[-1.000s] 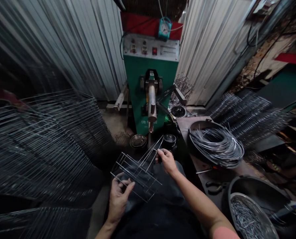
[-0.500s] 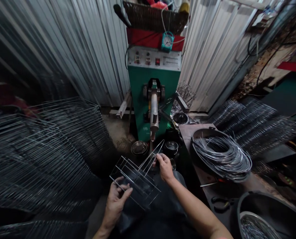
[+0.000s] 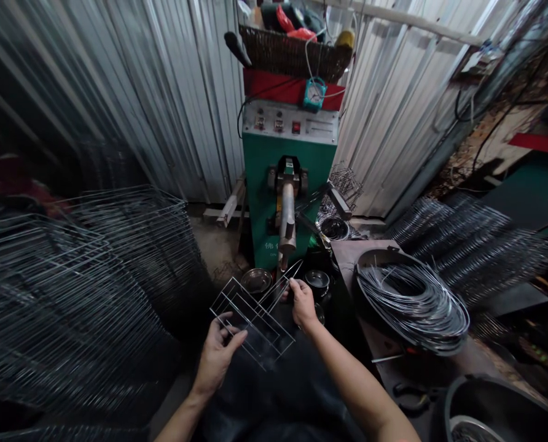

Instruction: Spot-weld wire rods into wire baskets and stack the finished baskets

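Observation:
Between my hands I hold a flat welded wire rack (image 3: 250, 322), tilted, with its long wires pointing up toward the machine. My left hand (image 3: 216, 356) grips its near corner, fingers curled around the wires. My right hand (image 3: 303, 304) closes on the wires at the rack's far side. The rack's tips reach just short of the spot welder's electrode arm (image 3: 287, 221), above a small round steel dish (image 3: 256, 281).
A green spot welding machine (image 3: 289, 153) stands ahead between corrugated metal walls (image 3: 200, 104). Stacked wire racks (image 3: 80, 288) fill the left. On the right lie a wire coil (image 3: 412, 301) on a bench, more stacked racks (image 3: 467, 245), pliers (image 3: 412, 399) and a dark tub (image 3: 495, 411).
The view has tilted upward, showing more of the machine's top and basket. The rack has turned slightly in my hands, and my hands stay closed on it.

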`<action>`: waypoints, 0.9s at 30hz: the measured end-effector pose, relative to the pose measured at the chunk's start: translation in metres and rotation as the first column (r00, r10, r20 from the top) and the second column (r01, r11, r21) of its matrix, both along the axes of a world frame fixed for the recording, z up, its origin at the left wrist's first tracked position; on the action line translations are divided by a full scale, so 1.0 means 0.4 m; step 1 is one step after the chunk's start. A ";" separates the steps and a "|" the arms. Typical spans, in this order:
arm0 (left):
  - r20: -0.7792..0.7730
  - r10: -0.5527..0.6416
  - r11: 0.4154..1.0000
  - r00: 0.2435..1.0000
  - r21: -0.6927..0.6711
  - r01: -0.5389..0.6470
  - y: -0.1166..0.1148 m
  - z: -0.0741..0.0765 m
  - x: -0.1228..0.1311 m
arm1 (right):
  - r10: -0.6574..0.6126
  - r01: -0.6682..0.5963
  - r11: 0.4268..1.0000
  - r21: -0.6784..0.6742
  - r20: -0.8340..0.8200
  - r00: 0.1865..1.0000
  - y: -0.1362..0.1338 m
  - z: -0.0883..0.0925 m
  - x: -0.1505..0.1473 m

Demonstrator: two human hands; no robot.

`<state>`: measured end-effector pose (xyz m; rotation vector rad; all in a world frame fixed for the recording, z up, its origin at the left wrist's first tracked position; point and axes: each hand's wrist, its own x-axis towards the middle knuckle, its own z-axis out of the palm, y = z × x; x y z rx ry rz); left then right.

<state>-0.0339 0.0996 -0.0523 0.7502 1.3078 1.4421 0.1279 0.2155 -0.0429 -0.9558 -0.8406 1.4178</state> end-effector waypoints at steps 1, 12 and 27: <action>-0.003 -0.004 1.000 1.000 -0.003 0.004 0.003 0.004 -0.001 | 0.000 0.000 1.000 -0.002 0.000 1.000 0.003 0.002 0.001; 0.076 0.005 1.000 0.997 -0.025 -0.003 0.036 0.038 -0.003 | -0.003 0.003 0.999 -0.033 0.011 1.000 0.043 0.016 -0.006; 0.067 0.106 0.994 0.992 -0.008 -0.105 0.047 0.043 -0.008 | 0.174 -0.199 0.980 0.000 0.480 0.860 -0.106 0.048 0.079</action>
